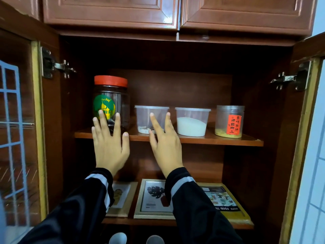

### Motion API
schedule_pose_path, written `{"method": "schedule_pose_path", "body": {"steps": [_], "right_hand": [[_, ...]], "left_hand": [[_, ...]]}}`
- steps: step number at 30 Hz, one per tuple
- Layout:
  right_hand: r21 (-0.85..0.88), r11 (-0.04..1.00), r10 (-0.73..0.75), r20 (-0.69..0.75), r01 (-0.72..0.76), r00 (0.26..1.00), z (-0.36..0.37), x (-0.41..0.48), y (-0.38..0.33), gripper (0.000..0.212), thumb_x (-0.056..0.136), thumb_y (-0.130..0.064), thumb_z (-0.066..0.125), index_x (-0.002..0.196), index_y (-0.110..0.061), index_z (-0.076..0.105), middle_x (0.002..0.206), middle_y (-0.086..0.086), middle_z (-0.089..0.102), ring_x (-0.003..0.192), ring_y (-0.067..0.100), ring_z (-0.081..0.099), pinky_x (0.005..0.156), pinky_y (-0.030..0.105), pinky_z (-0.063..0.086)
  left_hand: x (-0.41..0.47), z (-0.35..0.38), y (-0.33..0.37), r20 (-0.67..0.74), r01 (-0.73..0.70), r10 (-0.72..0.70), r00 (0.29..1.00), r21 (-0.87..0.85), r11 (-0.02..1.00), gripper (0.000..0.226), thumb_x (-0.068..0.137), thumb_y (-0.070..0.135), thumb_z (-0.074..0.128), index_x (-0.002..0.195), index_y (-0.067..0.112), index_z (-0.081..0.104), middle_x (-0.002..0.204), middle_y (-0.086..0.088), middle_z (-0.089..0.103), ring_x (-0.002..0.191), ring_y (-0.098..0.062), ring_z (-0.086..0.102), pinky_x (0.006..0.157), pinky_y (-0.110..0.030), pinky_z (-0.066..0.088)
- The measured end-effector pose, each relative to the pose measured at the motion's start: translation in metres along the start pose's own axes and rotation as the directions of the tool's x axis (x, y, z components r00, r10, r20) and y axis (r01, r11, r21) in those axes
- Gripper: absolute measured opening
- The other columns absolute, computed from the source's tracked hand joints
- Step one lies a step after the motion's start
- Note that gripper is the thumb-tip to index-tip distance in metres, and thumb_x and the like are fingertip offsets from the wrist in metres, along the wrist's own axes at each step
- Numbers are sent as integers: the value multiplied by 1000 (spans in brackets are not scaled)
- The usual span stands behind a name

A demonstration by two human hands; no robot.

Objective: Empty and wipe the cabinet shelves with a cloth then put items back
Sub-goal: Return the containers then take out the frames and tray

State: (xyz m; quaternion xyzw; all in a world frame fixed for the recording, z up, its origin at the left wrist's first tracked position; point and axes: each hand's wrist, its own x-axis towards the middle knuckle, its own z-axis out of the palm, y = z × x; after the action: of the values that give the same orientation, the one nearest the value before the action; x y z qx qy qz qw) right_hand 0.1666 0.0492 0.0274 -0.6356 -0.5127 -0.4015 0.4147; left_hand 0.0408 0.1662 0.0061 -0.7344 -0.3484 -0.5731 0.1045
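Observation:
The open wooden cabinet has an upper shelf [219,140] carrying a red-lidded clear jar [112,95] with a green label, a clear tub [146,118] with a little residue, a tub of white powder [192,122], and a small jar [228,120] with a red label and yellow contents. My left hand [109,145] is raised with fingers spread just in front of the red-lidded jar, holding nothing. In front of the residue tub my right hand [165,143] is up with straight fingers, also holding nothing. No cloth is in view.
On the lower shelf [158,221] lie flat a picture frame with a leaf print [154,199], another frame [121,198] at the left and a yellow-edged printed item [226,203] at the right. Both cabinet doors [19,129] stand open at the sides.

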Motion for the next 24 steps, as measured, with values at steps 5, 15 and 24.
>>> {"method": "schedule_pose_path", "body": {"steps": [5,15,24], "right_hand": [[-38,999,-17,-51,15,999,9,-2,1,44,98,-26,53,141,-22,51,145,26,43,126,38,53,100,46,49],[-113,993,-23,-28,19,999,14,1,2,48,97,-33,32,134,-19,60,136,24,54,122,35,57,99,45,50],[-117,993,-24,-32,21,999,13,1,3,46,97,-33,35,133,-19,61,135,26,54,119,37,59,98,46,50]], "left_hand": [[-1,-1,-3,12,-22,22,1000,13,1000,67,97,42,25,159,18,13,163,-22,-7,150,-42,-3,120,-55,4],[-1,-1,-7,34,-21,21,999,2,1000,71,97,42,26,159,11,8,163,-23,-7,151,-40,-5,121,-52,3],[-2,-1,-6,28,-16,16,999,1,1000,71,97,43,24,158,10,8,163,-23,-7,151,-39,-5,121,-52,2]]}}
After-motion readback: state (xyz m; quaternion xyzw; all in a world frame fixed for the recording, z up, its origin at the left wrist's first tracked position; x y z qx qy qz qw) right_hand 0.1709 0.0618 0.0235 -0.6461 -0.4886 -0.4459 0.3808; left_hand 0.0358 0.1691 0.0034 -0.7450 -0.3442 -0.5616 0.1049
